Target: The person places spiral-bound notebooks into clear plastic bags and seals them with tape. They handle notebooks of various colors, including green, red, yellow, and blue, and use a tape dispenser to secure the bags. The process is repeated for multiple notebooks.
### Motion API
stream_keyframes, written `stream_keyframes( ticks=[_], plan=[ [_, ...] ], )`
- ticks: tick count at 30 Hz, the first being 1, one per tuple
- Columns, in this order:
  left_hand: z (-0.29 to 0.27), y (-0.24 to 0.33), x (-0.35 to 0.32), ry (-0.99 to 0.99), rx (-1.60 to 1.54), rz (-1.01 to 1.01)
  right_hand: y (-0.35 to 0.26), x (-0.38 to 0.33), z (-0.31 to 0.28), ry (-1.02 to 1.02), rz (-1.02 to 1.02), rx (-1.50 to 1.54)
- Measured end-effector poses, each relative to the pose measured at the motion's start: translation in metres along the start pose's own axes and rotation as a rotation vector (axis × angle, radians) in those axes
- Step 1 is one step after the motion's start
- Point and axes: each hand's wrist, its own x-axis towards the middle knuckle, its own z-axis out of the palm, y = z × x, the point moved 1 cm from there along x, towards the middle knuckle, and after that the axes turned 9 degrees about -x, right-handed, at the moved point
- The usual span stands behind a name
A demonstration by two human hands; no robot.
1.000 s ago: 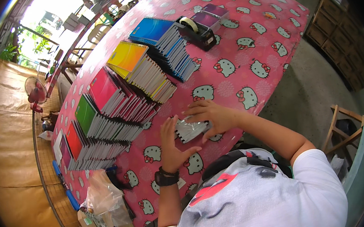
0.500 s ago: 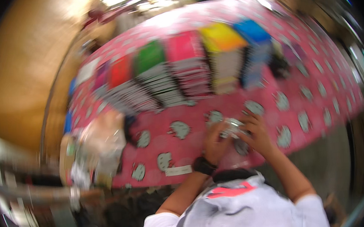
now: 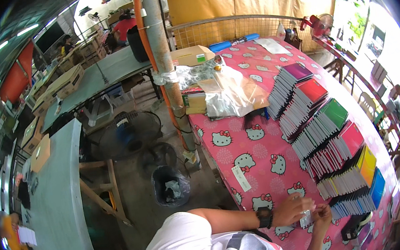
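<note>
My view has swung left; my left hand (image 3: 292, 210) and right hand (image 3: 323, 213) still pinch a small silvery packet (image 3: 307, 219) over the pink cartoon-cat table (image 3: 253, 149), grey workshop floor (image 3: 135, 198) alongside.

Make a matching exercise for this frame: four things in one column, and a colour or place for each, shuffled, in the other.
Things:
1. left hand
2. waste bin
3. cardboard box
4. table cover

Colour or place:
A. on the floor beside the table
B. pink with white cartoon cats
C. at the table's far end, by the post
D. on a small silvery packet, black watch on the wrist

Pairs: 1-D, 2-A, 3-C, 4-B
</note>
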Motion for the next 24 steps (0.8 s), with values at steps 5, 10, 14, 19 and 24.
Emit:
stream_keyframes(
  ticks=[5, 10, 14, 19, 24],
  plan=[
    [0.006, 0.023, -0.013, -0.420, 0.151, -0.143, 0.010, -0.003, -0.010, 0.076, -0.152, -0.201],
    [-0.007, 0.025, -0.005, -0.555, 0.190, -0.266, -0.009, -0.018, -0.016, 0.015, -0.103, 0.036],
    [-0.011, 0.036, -0.005, -0.470, 0.302, -0.297, 0.033, -0.029, -0.095, 0.418, -0.128, 0.072],
    [0.000, 0.039, 0.000, -0.473, 0.257, -0.315, 0.109, -0.050, -0.212, 0.900, 0.076, 0.072],
    [0.001, 0.041, 0.004, -0.497, 0.275, -0.343, 0.179, -0.022, -0.250, 0.972, 0.203, -0.271]
  ],
)
